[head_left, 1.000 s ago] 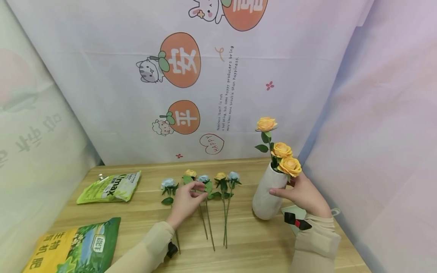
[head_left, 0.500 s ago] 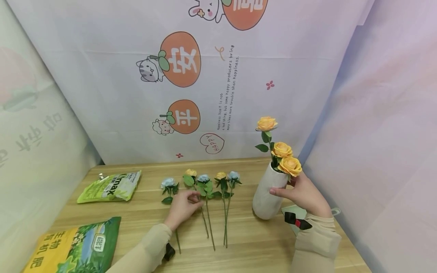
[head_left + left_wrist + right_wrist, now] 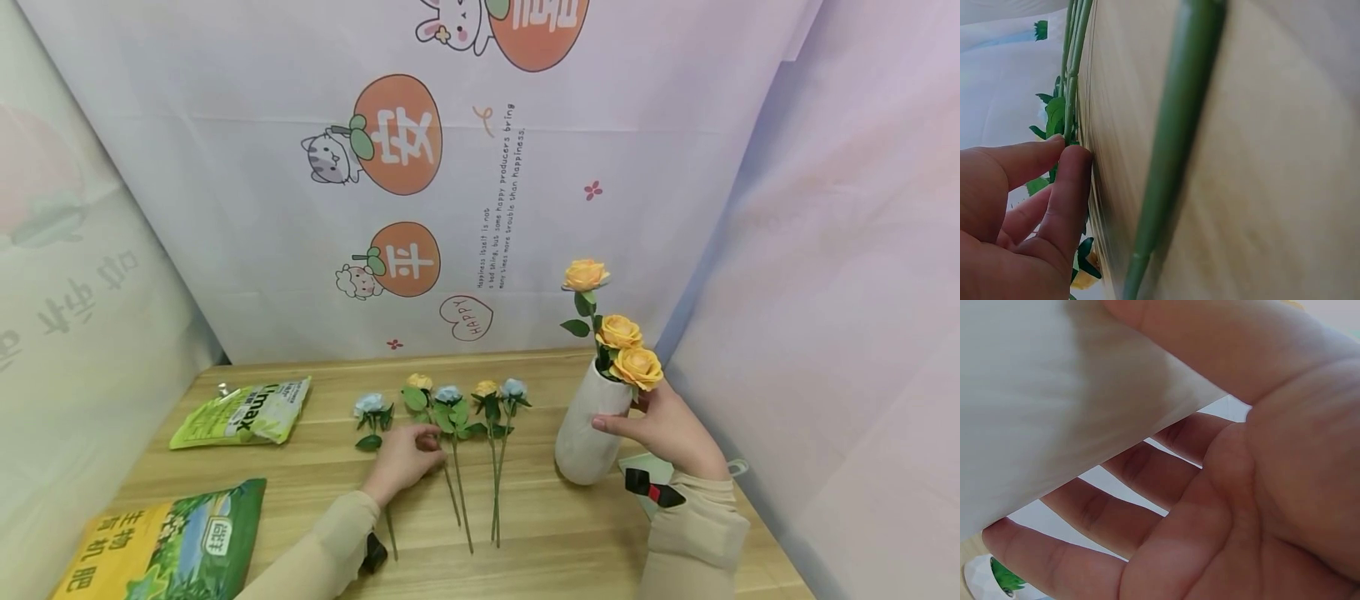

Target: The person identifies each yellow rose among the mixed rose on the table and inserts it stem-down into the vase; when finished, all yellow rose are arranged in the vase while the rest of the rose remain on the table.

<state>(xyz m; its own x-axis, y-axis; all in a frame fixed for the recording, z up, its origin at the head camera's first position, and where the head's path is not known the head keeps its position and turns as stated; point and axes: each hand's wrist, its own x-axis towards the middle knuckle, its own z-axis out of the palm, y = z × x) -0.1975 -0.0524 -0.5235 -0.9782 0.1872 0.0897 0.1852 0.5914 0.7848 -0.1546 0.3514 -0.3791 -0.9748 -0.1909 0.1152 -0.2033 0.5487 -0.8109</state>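
On the table [image 3: 555, 542], I'm pinching a yellow rose [image 3: 419, 382] by its stem with the left hand [image 3: 405, 458]; its long axis is running from the far edge toward the near one. I'm gripping the vase [image 3: 583, 446] by the right edge with the right hand [image 3: 671, 429]. I'm counting two yellow and three blue roses [image 3: 513, 388] lying, three yellow standing.

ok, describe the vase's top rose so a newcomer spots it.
On the right of the wooden table, the right hand holds a white vase. Three yellow roses stand in it. The top rose stands apart, above the other two.
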